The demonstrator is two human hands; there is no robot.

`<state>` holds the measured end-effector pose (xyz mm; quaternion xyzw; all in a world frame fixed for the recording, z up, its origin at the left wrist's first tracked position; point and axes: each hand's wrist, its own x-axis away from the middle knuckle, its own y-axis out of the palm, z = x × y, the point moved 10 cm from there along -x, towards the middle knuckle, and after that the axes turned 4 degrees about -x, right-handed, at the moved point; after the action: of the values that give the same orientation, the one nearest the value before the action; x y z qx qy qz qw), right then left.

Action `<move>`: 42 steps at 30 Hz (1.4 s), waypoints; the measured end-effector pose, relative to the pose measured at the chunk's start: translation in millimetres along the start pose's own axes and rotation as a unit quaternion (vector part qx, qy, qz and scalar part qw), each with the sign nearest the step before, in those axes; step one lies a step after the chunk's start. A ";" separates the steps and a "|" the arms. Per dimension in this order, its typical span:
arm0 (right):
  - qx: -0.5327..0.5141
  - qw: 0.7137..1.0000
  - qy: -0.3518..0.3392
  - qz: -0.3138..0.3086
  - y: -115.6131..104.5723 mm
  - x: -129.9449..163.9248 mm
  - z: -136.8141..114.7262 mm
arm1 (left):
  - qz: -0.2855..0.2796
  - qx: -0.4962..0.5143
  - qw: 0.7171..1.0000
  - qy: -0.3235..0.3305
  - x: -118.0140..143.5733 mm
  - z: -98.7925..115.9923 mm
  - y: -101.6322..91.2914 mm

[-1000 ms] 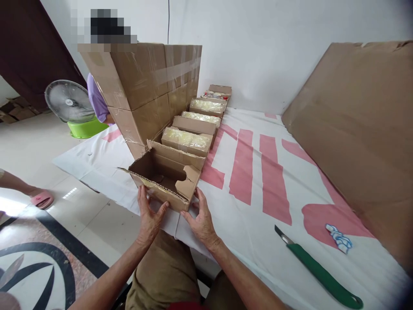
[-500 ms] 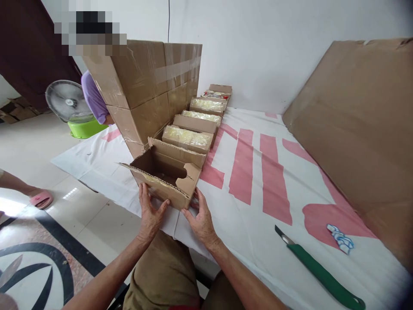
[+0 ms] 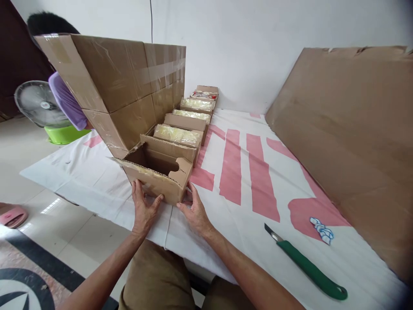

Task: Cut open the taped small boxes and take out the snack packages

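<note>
Both hands, left (image 3: 143,209) & right (image 3: 193,210), are still pressing the empty box (image 3: 155,170) at frame centre, grip wide, palms flat on its near wall; box is sliding back toward the row (image 3: 187,125).

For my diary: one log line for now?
left hand: on box | right hand: on box | knife: on cloth
</note>
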<state>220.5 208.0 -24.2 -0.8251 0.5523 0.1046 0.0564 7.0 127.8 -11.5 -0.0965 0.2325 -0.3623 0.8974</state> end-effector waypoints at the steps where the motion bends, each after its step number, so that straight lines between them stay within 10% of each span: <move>1: 0.000 1.000 0.003 0.001 -0.8 -1.0 0.6 | -0.001 -0.003 1.000 0.002 -0.9 0.7 1.6; 21: 0.127 0.990 0.003 -0.054 -1.4 70.1 -6.7 | -0.070 -0.106 0.991 0.039 64.2 -10.2 4.9; 28: 0.287 0.937 -0.126 -0.153 29.7 115.3 -41.3 | -0.114 -0.243 0.928 0.260 92.6 32.3 24.8; 42: 0.454 0.848 -0.187 -0.199 50.9 119.8 -46.6 | -0.079 -0.226 0.942 0.236 91.5 36.8 8.0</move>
<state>222.7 70.9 -5.9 -0.7642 0.3415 -0.0191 0.5469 87.3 70.0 -13.8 -0.2261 0.5053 -0.3821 0.7400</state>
